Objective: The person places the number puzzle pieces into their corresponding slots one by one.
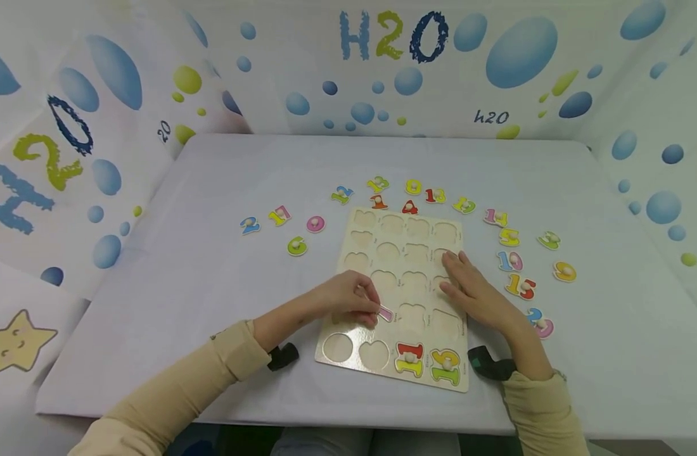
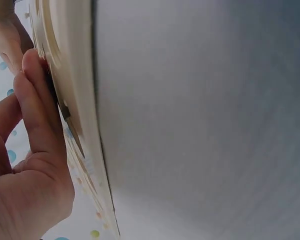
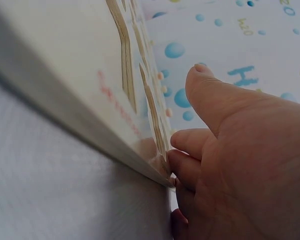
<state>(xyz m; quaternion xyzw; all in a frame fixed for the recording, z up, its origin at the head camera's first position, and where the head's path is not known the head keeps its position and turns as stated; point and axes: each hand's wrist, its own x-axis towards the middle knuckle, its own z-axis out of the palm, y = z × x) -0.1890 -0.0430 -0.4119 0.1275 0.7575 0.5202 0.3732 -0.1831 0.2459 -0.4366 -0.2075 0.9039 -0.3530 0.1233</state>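
Note:
A wooden number puzzle board (image 1: 402, 342) with cut-out recesses lies on the white table. Over its left side, my left hand (image 1: 351, 296) pinches a number puzzle piece (image 1: 386, 313); only a pink end of it shows, and the rest is hidden by the fingers. In the left wrist view the left hand (image 2: 37, 150) is right at the board's surface. My right hand (image 1: 481, 296) rests at the board's right edge, fingers extended over the recesses. The right wrist view shows that hand (image 3: 240, 160) with its thumb raised and fingertips at the board's edge.
Two pieces, a number 11 (image 1: 409, 359) and a number 19 (image 1: 445, 367), sit in the board's front row. Several loose number pieces, such as a green 6 (image 1: 296, 246) and a yellow 9 (image 1: 564, 272), lie left, behind and right of the board.

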